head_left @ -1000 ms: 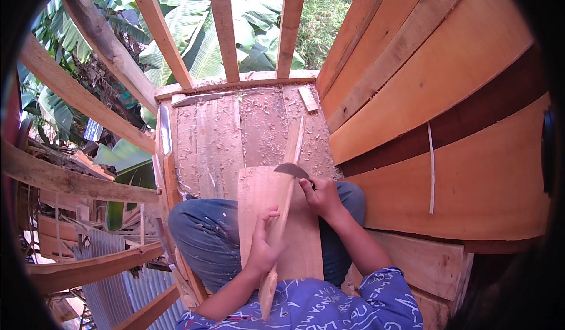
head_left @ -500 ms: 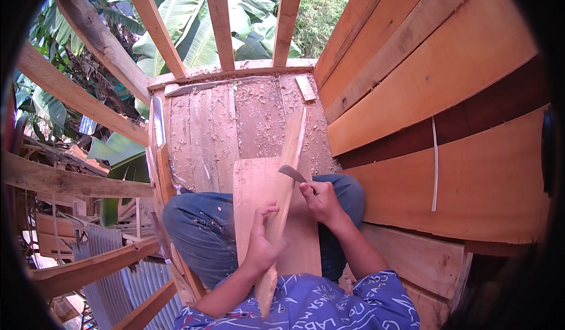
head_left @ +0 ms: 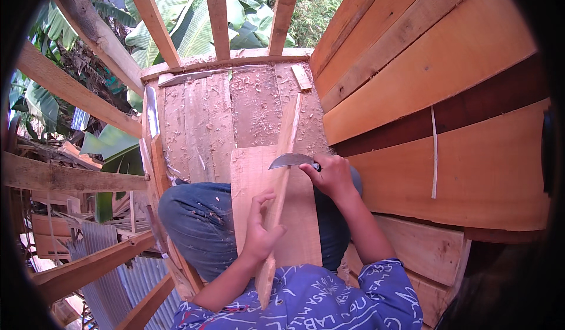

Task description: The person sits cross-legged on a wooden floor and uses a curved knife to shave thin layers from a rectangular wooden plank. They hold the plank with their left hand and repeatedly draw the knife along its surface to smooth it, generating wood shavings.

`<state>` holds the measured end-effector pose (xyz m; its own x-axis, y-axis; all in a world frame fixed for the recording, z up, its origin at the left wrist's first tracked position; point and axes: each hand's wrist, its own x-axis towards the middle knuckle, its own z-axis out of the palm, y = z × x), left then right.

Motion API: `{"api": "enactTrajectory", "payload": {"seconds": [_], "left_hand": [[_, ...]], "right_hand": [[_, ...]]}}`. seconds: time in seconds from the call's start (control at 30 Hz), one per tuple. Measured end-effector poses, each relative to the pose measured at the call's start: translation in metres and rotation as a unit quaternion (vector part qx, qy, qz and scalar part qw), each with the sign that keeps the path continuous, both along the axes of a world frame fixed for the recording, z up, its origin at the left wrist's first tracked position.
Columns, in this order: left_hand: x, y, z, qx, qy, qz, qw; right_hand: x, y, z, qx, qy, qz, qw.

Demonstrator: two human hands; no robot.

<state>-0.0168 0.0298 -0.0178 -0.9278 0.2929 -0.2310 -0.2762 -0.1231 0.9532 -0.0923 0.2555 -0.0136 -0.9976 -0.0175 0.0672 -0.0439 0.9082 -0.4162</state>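
Note:
A long narrow wooden strip (head_left: 287, 135) slants from my shirt up and away across a flat wooden board (head_left: 303, 218) on my lap. My left hand (head_left: 259, 231) grips the strip's lower half, its thumb on the right side and its fingers along the left. In my right hand (head_left: 333, 178) is a knife (head_left: 289, 161) with a curved blade, the fist wrapped round its mostly hidden handle. The blade lies across the strip, above my left hand, its tip pointing left. Whether its edge touches the wood I cannot tell.
Wood shavings lie over the plank floor (head_left: 209, 124) ahead, with a small offcut (head_left: 301, 77) near its far edge. Wooden rails (head_left: 82, 180) run along the left and far sides. An orange-brown board wall (head_left: 447, 165) closes the right side, close to my right arm.
My right hand has moved up and slightly right. The knife has turned, so more of its blade shows and lies more level across the strip. My left hand keeps its hold.

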Motion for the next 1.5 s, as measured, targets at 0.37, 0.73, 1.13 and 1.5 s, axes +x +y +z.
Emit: {"api": "enactTrajectory", "payload": {"seconds": [0.37,0.73,1.13,1.5], "left_hand": [[0.004,-0.001,-0.002,-0.004,-0.010,0.005,1.000],[-0.001,0.001,-0.004,0.021,-0.021,0.016,0.999],[0.002,0.006,0.000,-0.040,0.022,0.006,0.999],[-0.002,0.012,0.009,-0.206,0.127,-0.032,0.970]], "right_hand": [[-0.031,0.037,0.022,-0.057,-0.092,-0.151,0.983],[-0.013,0.016,-0.001,0.065,0.024,-0.007,0.998],[0.001,0.005,0.003,-0.237,-0.088,-0.069,0.965],[0.035,-0.063,-0.001,-0.720,-0.174,-0.243,0.626]]}}
